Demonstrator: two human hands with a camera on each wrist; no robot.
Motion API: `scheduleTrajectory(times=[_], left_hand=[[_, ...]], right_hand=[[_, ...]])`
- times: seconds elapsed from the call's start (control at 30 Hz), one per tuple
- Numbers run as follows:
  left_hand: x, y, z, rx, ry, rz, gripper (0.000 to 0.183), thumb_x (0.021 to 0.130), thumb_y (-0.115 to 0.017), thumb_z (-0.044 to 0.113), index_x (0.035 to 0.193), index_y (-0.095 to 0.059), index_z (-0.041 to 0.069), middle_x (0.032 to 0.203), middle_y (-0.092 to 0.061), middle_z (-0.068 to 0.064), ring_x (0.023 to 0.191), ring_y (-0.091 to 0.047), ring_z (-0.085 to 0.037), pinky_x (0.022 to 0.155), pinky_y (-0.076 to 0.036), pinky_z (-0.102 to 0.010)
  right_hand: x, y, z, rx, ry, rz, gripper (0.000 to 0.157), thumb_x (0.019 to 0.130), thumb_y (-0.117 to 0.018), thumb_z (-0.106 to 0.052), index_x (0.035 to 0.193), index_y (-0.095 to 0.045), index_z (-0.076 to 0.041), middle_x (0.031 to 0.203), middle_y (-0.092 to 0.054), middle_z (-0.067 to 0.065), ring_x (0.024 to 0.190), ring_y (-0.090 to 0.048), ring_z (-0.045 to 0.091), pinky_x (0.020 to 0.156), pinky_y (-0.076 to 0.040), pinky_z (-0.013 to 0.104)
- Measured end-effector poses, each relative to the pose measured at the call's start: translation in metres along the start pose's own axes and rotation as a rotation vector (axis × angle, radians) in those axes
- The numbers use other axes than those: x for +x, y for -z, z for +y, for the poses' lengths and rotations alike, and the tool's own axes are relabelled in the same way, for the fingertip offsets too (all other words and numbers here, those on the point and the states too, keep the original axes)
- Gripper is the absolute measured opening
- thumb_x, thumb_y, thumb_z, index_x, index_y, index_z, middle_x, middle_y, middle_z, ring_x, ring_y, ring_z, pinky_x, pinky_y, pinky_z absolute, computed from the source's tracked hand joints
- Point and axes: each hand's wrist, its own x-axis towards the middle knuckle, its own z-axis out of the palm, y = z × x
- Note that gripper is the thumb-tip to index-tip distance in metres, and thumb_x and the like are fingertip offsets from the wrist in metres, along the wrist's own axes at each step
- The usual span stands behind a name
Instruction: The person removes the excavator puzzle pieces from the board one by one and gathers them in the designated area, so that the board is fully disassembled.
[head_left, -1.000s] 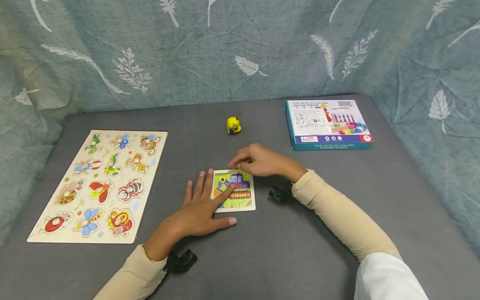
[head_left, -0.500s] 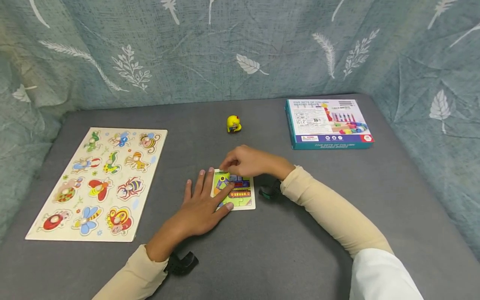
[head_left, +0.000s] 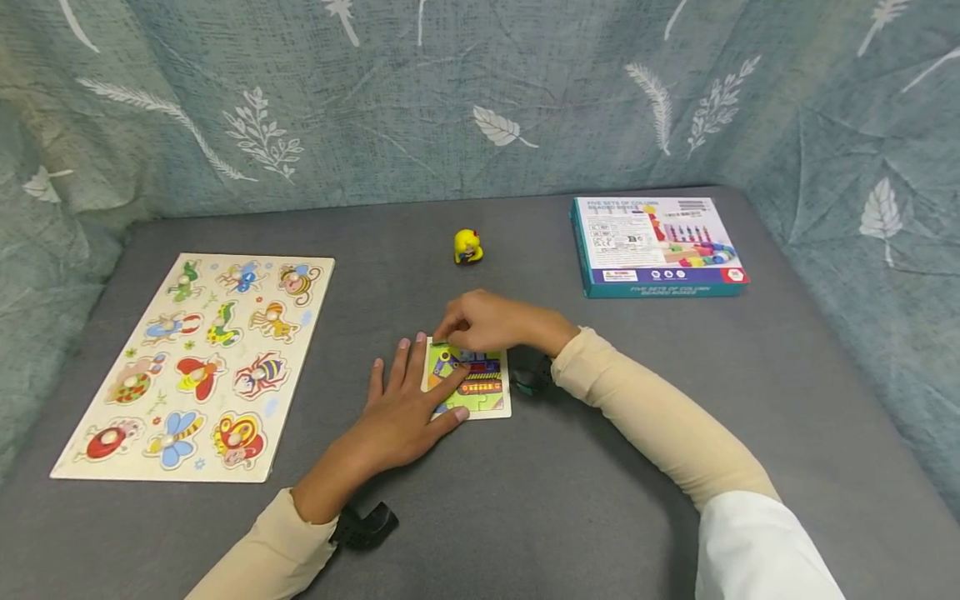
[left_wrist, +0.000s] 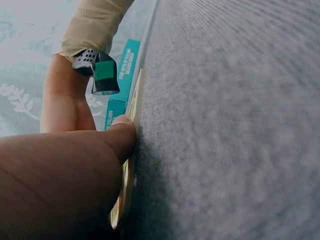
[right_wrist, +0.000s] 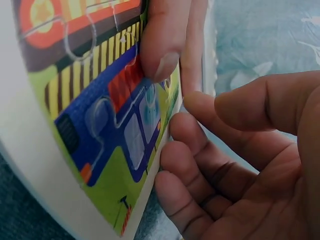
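A small square jigsaw puzzle (head_left: 489,406) with a purple and orange digger picture lies on the table in the head view. My left hand (head_left: 401,421) rests flat across its left side, index finger on the picture and thumb at the near edge. At the far edge is my right hand (head_left: 487,323), covering the puzzle's upper part. In the right wrist view its bent fingertips (right_wrist: 182,155) touch the pale frame's edge. The thumb stands a little apart from them, with nothing seen between. The left wrist view shows the left thumb (left_wrist: 122,135) against the puzzle's thin side.
A large wooden insect peg puzzle (head_left: 202,367) lies at the left. Behind the hands stands a small yellow toy (head_left: 468,247). A teal and white bead-set box (head_left: 660,247) lies at the back right. A green leaf-patterned cloth (head_left: 420,108) hangs behind the grey table (head_left: 585,500).
My right hand has moved left along the puzzle's far edge, towards its far left corner. The left thumb has drawn in onto the puzzle's near edge; the rest of that hand stays put.
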Motion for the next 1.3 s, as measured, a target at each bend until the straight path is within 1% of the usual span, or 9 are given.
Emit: scheduleTrajectory(times=[0.13, 0.3, 0.43, 0.53, 0.7, 0.87, 1.1, 1.3], left_hand=[[-0.001, 0.0, 0.0, -0.011, -0.003, 0.011, 0.06, 0.099, -0.047, 0.051, 0.152, -0.036, 0.025, 0.16, 0.009, -0.022, 0.144, 0.013, -0.04, 0.106, 0.007, -0.066], [-0.001, 0.0, 0.001, -0.017, -0.002, 0.019, 0.06, 0.099, -0.048, 0.05, 0.152, -0.036, 0.025, 0.159, 0.009, -0.022, 0.144, 0.013, -0.04, 0.106, 0.006, -0.066], [0.0, 0.0, 0.001, -0.015, 0.002, 0.018, 0.06, 0.099, -0.048, 0.05, 0.152, -0.036, 0.025, 0.159, 0.009, -0.022, 0.144, 0.013, -0.04, 0.106, 0.007, -0.066], [0.0, -0.001, 0.001, -0.013, 0.004, 0.016, 0.06, 0.099, -0.048, 0.051, 0.152, -0.036, 0.026, 0.159, 0.01, -0.022, 0.144, 0.014, -0.04, 0.106, 0.007, -0.066], [0.0, -0.002, 0.0, -0.011, 0.0, 0.019, 0.06, 0.099, -0.048, 0.051, 0.152, -0.036, 0.025, 0.159, 0.01, -0.022, 0.144, 0.014, -0.041, 0.106, 0.007, -0.067], [0.001, -0.003, -0.001, -0.014, -0.003, 0.022, 0.06, 0.099, -0.047, 0.051, 0.152, -0.036, 0.025, 0.159, 0.01, -0.022, 0.144, 0.014, -0.04, 0.106, 0.007, -0.066], [0.001, -0.002, 0.0, -0.016, 0.008, 0.009, 0.062, 0.099, -0.047, 0.052, 0.153, -0.034, 0.025, 0.159, 0.012, -0.022, 0.144, 0.016, -0.039, 0.107, 0.008, -0.065], [0.0, -0.002, 0.0, -0.014, 0.01, 0.01, 0.062, 0.099, -0.047, 0.052, 0.153, -0.033, 0.024, 0.159, 0.011, -0.022, 0.144, 0.015, -0.039, 0.107, 0.008, -0.065]], right_hand=[[0.003, 0.0, -0.003, -0.051, -0.01, -0.018, 0.03, 0.096, -0.051, -0.008, 0.118, -0.07, -0.005, 0.107, -0.065, 0.003, 0.091, -0.059, 0.012, 0.08, -0.047, 0.027], [0.005, -0.001, -0.007, -0.086, -0.054, -0.012, 0.028, 0.096, -0.051, -0.008, 0.114, -0.072, -0.007, 0.106, -0.065, 0.001, 0.091, -0.06, 0.011, 0.082, -0.047, 0.028], [0.006, -0.003, -0.008, -0.103, -0.07, -0.006, 0.029, 0.096, -0.051, -0.007, 0.117, -0.07, -0.008, 0.106, -0.064, 0.002, 0.089, -0.058, 0.012, 0.08, -0.046, 0.027], [0.006, -0.004, -0.007, -0.107, -0.069, 0.002, 0.03, 0.095, -0.052, -0.006, 0.12, -0.069, -0.008, 0.105, -0.063, 0.002, 0.087, -0.057, 0.012, 0.078, -0.046, 0.027], [0.006, -0.005, -0.007, -0.104, -0.06, 0.012, 0.03, 0.095, -0.052, -0.005, 0.118, -0.07, -0.009, 0.099, -0.061, 0.0, 0.081, -0.054, 0.013, 0.072, -0.044, 0.026], [0.007, -0.005, -0.008, -0.125, -0.041, -0.002, 0.03, 0.096, -0.051, -0.005, 0.118, -0.071, -0.011, 0.091, -0.059, 0.001, 0.074, -0.051, 0.014, 0.068, -0.042, 0.026], [0.01, -0.005, -0.01, -0.16, -0.036, -0.015, 0.028, 0.096, -0.049, -0.004, 0.114, -0.069, -0.012, 0.09, -0.057, 0.001, 0.074, -0.052, 0.013, 0.07, -0.042, 0.027], [0.011, -0.009, -0.008, -0.141, -0.028, -0.005, 0.025, 0.097, -0.048, -0.004, 0.11, -0.066, -0.014, 0.09, -0.056, 0.001, 0.073, -0.052, 0.013, 0.071, -0.043, 0.027]])
